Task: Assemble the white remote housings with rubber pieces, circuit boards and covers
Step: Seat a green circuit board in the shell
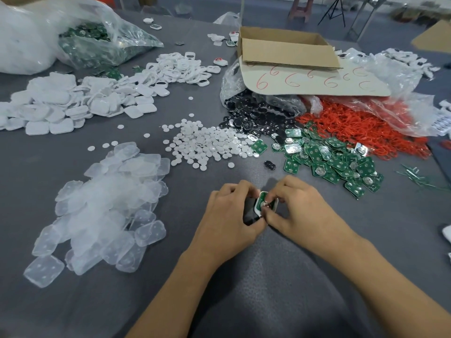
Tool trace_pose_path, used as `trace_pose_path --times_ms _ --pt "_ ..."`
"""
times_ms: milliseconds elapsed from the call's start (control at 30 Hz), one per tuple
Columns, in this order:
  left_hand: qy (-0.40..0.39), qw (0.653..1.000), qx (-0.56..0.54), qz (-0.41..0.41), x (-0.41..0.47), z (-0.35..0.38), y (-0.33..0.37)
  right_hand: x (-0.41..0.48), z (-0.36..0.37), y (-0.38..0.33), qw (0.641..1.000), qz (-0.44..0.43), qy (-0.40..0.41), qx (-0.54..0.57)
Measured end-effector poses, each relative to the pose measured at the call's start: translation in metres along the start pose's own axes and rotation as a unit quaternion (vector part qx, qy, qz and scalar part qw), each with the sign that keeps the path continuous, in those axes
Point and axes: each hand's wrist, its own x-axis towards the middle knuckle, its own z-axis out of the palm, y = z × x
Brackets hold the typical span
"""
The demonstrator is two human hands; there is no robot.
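Grip: both hands hold one housing (256,209) with curled fingertips. The left hand (229,211) pinches its left edge, and a black piece (249,213) is tucked under those fingers. The right hand (301,208) pinches the right edge, thumb and forefinger closing on the green board (262,198) that lies inside the housing.

The housing is tilted, low over the grey worktop (268,276), in front of the person. Whether it touches the surface cannot be told.

Left of the hands: a heap of clear covers (105,208).

Beyond the hands, centre: a spread of white discs (207,145), with a single black part (269,165) lying apart near it.

Right of the discs: loose boards (329,159), touching a pile of black parts (251,115) behind them and a mass of red rings (361,128) spilling from plastic.

Far left: white shells (61,108), and behind them white frames (178,67).

Rear: a cardboard box (288,50) resting on a sheet marked with red sixes, and at rear left a clear bag (102,45) holding more green boards.
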Motion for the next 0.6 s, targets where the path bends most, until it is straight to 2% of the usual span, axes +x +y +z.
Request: trace_pose_path --times_ms 400,600 --pt "-0.012 1.0 0.001 0.005 0.001 -0.001 0.0 0.011 -0.003 0.001 0.999 0.024 -0.036 -0.003" --pt "-0.003 1.0 0.007 0.014 0.001 0.001 -0.001 0.009 -0.011 0.002 0.999 0.024 0.003 0.038"
